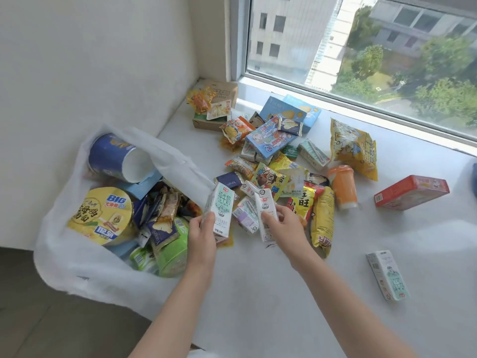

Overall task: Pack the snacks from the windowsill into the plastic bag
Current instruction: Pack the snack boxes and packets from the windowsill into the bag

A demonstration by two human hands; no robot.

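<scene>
The plastic bag (77, 259) is a thin, crinkly, see-through white thing slumped open at the left end of the white windowsill (284, 293). It's already stuffed: a yellow-lidded noodle bowl (102, 215), a blue paper cup (113, 157) on its side, green tubs and foil packets. The left hand (204, 233) has its grip wrapped round a boxy white milk carton (220, 210) right at the bag's mouth. The right hand (284, 226) pinches a second carton (265, 215). Behind them sits a loose heap of shiny snack packs (271, 161), plus a red cardboard box (410, 192) and an orange cup (342, 186).
</scene>
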